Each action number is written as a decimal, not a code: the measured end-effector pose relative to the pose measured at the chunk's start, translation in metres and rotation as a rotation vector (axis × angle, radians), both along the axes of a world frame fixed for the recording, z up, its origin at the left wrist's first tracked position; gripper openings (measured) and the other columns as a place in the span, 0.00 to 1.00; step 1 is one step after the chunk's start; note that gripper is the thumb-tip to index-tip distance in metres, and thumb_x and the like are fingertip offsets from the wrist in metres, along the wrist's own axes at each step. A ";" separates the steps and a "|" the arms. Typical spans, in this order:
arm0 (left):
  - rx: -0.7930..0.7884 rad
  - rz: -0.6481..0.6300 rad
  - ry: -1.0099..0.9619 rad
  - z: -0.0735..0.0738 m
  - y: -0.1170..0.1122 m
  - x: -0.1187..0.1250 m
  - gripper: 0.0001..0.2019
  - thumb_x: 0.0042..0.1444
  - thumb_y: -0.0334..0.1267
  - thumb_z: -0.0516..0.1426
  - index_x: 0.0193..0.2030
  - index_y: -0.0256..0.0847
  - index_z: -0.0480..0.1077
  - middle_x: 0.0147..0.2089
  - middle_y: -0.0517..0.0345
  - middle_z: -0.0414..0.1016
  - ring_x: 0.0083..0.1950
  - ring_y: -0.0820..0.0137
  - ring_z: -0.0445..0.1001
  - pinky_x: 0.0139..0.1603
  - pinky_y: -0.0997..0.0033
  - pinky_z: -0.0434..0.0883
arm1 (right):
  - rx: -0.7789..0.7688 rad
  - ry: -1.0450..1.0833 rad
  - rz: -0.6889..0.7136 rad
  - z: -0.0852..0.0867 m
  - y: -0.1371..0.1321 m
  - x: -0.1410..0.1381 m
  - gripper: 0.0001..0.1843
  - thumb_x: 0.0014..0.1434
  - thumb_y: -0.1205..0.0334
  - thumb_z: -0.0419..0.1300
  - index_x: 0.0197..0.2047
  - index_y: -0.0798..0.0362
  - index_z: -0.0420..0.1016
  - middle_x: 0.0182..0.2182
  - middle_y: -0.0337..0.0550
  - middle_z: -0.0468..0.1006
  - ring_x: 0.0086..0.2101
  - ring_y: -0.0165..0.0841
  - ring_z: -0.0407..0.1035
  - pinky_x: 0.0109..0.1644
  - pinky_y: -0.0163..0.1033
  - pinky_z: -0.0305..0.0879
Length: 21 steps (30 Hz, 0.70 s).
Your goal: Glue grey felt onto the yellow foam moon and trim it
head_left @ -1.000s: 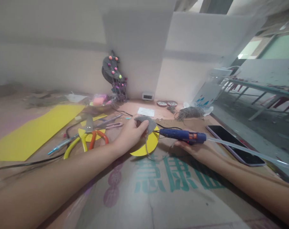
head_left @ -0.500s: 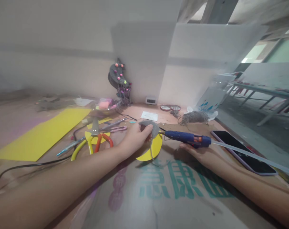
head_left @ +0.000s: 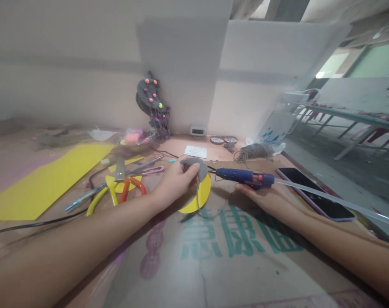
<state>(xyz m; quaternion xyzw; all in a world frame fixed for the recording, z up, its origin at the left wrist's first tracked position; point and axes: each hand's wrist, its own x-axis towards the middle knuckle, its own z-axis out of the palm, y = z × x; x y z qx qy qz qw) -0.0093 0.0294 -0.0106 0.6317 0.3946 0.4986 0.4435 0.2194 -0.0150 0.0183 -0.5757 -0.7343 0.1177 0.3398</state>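
A person's left hand (head_left: 178, 177) pinches a yellow crescent (head_left: 202, 200) by its upper end, where gray yarn (head_left: 201, 171) is wrapped over it, at a workbench set against a pale wall. The thumb presses on the near side of the wrapped section, with the fingers curled behind and partly hidden. The bare yellow part lies outside the grip, curving down and to the right of the thumb, above a sheet of cardboard (head_left: 181, 278) printed with green characters. A loose strand of the yarn trails from the thumb across the yellow surface toward the cardboard.

At right, the right hand (head_left: 257, 194) grasps a blue glue gun (head_left: 234, 176) from below, its nozzle pointing left, just beside the wrapped edge; whether the tip touches cannot be told. A clear glue stick (head_left: 297, 187) extends from the rear of the tool and passes in front of a phone (head_left: 297, 177).

To the left of the left hand lie tools with yellow and orange handles (head_left: 125, 190), near a large yellow sheet (head_left: 56, 179). Behind, a gray crescent dotted with colored beads (head_left: 146, 96) stands against the wall, and a bundle of gray yarn (head_left: 257, 151) rests at right.
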 end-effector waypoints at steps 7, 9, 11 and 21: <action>-0.021 -0.013 -0.004 0.009 -0.006 0.001 0.07 0.56 0.40 0.54 0.30 0.41 0.63 0.21 0.67 0.65 0.20 0.77 0.63 0.21 0.79 0.61 | -0.047 -0.054 -0.077 0.001 0.002 0.000 0.16 0.51 0.45 0.61 0.26 0.50 0.77 0.22 0.42 0.78 0.25 0.40 0.72 0.28 0.42 0.69; -0.026 -0.005 -0.010 0.009 -0.006 0.001 0.07 0.56 0.39 0.54 0.30 0.40 0.63 0.21 0.67 0.64 0.20 0.77 0.63 0.20 0.78 0.61 | -0.044 -0.035 -0.094 -0.001 0.005 0.003 0.18 0.51 0.44 0.60 0.27 0.50 0.76 0.24 0.43 0.78 0.26 0.40 0.72 0.28 0.41 0.68; -0.035 0.005 -0.005 0.007 -0.004 0.002 0.08 0.56 0.39 0.54 0.28 0.40 0.62 0.20 0.67 0.64 0.19 0.77 0.62 0.20 0.78 0.61 | -0.069 -0.014 -0.095 -0.001 0.009 0.008 0.20 0.54 0.43 0.57 0.26 0.52 0.74 0.22 0.43 0.76 0.26 0.38 0.71 0.27 0.40 0.66; -0.031 -0.024 0.076 -0.007 0.000 0.003 0.09 0.56 0.44 0.56 0.34 0.40 0.66 0.20 0.66 0.68 0.19 0.75 0.65 0.20 0.77 0.60 | 0.024 0.030 0.193 0.043 0.054 -0.004 0.19 0.60 0.47 0.54 0.33 0.55 0.77 0.33 0.45 0.79 0.34 0.34 0.72 0.40 0.36 0.67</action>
